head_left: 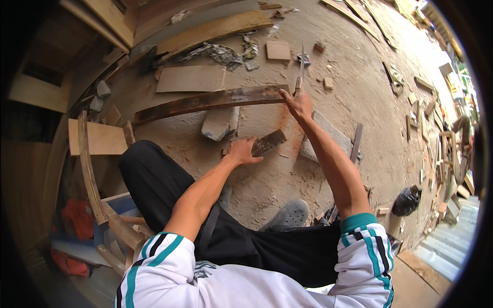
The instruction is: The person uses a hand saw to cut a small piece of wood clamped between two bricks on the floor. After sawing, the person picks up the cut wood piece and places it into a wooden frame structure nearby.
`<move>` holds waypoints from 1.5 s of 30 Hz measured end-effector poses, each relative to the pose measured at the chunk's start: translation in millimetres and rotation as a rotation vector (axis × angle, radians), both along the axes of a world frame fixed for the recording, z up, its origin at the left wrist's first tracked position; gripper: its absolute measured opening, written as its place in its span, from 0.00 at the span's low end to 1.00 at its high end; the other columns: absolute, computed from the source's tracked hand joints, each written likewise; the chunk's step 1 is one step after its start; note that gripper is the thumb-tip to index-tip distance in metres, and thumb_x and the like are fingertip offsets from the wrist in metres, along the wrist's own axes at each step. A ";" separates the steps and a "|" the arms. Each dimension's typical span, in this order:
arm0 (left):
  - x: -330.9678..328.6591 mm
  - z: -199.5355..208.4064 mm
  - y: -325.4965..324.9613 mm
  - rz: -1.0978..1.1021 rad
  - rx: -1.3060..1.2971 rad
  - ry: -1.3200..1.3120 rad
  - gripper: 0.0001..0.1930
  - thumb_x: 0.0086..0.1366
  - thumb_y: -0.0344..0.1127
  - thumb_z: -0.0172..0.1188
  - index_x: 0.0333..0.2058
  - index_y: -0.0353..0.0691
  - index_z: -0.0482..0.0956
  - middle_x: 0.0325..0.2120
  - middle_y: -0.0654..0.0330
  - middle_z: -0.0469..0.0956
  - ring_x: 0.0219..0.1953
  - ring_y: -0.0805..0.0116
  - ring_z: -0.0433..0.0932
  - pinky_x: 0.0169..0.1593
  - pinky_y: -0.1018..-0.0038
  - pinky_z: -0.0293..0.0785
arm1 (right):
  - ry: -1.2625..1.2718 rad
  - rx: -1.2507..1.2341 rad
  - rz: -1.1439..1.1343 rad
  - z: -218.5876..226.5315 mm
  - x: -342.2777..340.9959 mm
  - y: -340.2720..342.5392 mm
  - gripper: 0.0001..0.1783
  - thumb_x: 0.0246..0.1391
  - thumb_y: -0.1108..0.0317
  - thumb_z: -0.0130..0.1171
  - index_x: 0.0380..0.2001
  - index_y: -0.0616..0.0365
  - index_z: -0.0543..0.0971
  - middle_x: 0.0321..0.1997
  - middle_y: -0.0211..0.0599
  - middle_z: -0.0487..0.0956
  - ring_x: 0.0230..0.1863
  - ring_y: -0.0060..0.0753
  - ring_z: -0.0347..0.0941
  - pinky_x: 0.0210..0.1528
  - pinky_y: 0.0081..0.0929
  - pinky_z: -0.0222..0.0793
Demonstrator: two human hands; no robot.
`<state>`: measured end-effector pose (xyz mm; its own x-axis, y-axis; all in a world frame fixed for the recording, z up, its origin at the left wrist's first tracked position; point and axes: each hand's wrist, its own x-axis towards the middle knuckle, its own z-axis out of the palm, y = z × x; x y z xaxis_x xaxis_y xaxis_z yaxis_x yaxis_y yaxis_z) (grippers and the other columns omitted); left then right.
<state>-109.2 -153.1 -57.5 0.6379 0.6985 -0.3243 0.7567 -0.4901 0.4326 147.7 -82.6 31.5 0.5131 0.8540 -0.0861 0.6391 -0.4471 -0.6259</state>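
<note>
My left hand is closed on the near end of a short dark wood block, low over the floor. My right hand grips a handsaw, its thin blade seen edge-on and pointing away from me. That hand is at the right end of a long dark wooden beam, its fingers close to or touching the wood. The beam lies across in front of me, over a concrete block. The saw's teeth and most of its handle are hidden.
Another concrete block lies right, beside reddish sawdust. Beyond the beam are a flat board, crumpled sheeting and a square wood piece. A wooden frame stands left of my knee. A black bag sits right.
</note>
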 end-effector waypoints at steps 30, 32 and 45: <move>-66.3 24.9 17.1 0.699 0.021 -0.624 0.41 0.57 0.64 0.58 0.56 0.33 0.67 0.40 0.47 0.77 0.41 0.51 0.79 0.43 0.59 0.74 | 0.862 0.465 -0.587 38.6 60.2 81.3 0.16 0.51 0.63 0.72 0.30 0.65 0.79 0.27 0.37 0.79 0.24 0.33 0.73 0.27 0.34 0.69; -53.8 40.0 22.7 0.770 -0.093 -0.759 0.38 0.58 0.64 0.59 0.51 0.34 0.70 0.38 0.50 0.77 0.39 0.57 0.78 0.41 0.60 0.74 | 0.907 0.588 -0.684 33.3 81.0 75.3 0.15 0.52 0.63 0.71 0.30 0.65 0.79 0.27 0.37 0.79 0.25 0.34 0.74 0.29 0.35 0.70; -2.8 96.8 70.8 1.037 -0.894 -1.518 0.28 0.65 0.61 0.53 0.49 0.42 0.67 0.33 0.57 0.77 0.35 0.61 0.80 0.41 0.64 0.78 | 0.227 0.335 -0.187 45.8 52.0 8.5 0.23 0.54 0.48 0.65 0.35 0.61 0.79 0.33 0.40 0.82 0.31 0.34 0.78 0.34 0.33 0.74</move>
<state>-112.0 -82.3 39.4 0.2206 0.8834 -0.4136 -0.5702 0.4608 0.6801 199.8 -74.1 77.3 0.6611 0.7485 0.0513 0.3961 -0.2902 -0.8711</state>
